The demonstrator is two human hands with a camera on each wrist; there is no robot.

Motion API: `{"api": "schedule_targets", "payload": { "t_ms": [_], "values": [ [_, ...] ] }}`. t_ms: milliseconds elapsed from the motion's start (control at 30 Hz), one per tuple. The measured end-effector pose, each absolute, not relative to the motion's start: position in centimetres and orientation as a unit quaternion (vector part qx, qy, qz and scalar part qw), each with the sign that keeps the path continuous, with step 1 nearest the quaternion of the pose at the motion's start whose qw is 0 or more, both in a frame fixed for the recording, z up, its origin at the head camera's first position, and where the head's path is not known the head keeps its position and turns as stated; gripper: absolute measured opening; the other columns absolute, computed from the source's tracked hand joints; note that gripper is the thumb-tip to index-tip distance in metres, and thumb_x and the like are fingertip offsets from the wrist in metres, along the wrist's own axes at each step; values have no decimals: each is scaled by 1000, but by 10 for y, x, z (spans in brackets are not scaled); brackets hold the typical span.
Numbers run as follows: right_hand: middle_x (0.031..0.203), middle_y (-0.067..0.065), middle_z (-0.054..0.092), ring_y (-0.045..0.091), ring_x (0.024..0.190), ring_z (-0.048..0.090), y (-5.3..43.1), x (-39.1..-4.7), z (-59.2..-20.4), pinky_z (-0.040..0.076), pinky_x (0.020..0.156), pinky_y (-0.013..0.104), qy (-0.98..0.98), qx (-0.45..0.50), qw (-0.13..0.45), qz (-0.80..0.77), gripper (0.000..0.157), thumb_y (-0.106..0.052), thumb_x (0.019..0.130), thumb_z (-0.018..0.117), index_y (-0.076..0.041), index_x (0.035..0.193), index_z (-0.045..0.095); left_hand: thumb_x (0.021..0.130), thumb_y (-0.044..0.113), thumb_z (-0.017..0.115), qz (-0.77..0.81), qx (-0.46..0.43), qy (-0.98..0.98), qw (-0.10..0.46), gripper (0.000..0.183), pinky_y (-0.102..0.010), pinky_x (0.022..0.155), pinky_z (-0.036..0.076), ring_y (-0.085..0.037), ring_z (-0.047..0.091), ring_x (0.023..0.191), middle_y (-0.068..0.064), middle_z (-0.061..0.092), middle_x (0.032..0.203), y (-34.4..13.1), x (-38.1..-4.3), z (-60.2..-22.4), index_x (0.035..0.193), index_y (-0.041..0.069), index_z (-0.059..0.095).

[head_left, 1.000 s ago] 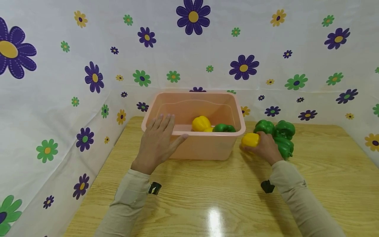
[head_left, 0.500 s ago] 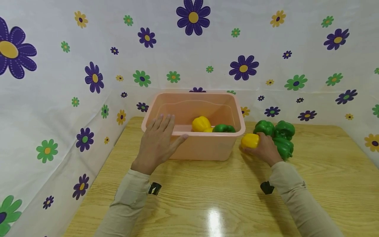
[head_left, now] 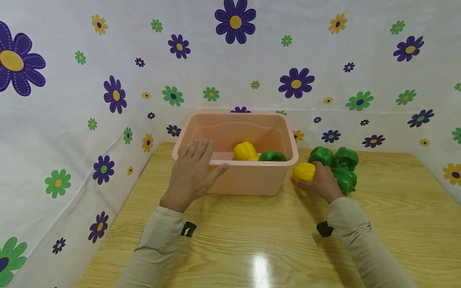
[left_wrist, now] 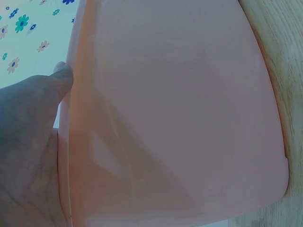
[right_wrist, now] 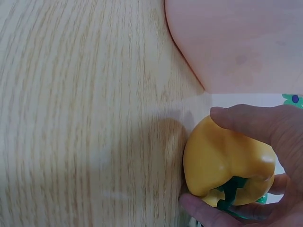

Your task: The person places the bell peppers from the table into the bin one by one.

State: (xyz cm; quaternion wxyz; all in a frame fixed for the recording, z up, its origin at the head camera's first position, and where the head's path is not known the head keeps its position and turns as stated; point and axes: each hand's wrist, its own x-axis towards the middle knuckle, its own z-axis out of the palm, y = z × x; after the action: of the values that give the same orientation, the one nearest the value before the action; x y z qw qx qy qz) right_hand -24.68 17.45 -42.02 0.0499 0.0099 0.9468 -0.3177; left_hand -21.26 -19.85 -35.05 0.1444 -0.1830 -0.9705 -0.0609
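Observation:
My left hand (head_left: 191, 172) rests flat over the front rim of a pink plastic bin (head_left: 245, 180), fingers straight and thumb spread to the side. In the left wrist view its thumb (left_wrist: 61, 75) lies at the bin's rim. To the right of the bin, my right hand (head_left: 324, 184) grips a yellow bell pepper (head_left: 303, 172) low at the table. The right wrist view shows that pepper (right_wrist: 222, 156) between thumb and fingers, its green stem facing the camera. Several green bell peppers (head_left: 346, 158) sit right behind and beside the right hand, which partly hides them.
Inside the bin lie yellow peppers (head_left: 245, 151) and a green pepper (head_left: 272, 156), partly hidden by the front wall. A flower-print sheet (head_left: 201, 64) hangs behind and to the left of the wooden table (head_left: 234, 240).

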Motion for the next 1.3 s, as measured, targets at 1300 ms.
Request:
{"api": "schedule_targets", "payload": {
  "t_ms": [1300],
  "values": [
    [136, 33, 46, 47, 118, 47, 179, -245, -423, 38, 108, 64, 936, 11, 25, -352, 78, -19, 89, 77, 9, 146, 33, 101, 65, 42, -67, -183, -970, 143, 87, -48, 125, 9, -37, 20, 152, -17, 29, 163, -199, -213, -351, 159, 1, 27]
  ]
}}
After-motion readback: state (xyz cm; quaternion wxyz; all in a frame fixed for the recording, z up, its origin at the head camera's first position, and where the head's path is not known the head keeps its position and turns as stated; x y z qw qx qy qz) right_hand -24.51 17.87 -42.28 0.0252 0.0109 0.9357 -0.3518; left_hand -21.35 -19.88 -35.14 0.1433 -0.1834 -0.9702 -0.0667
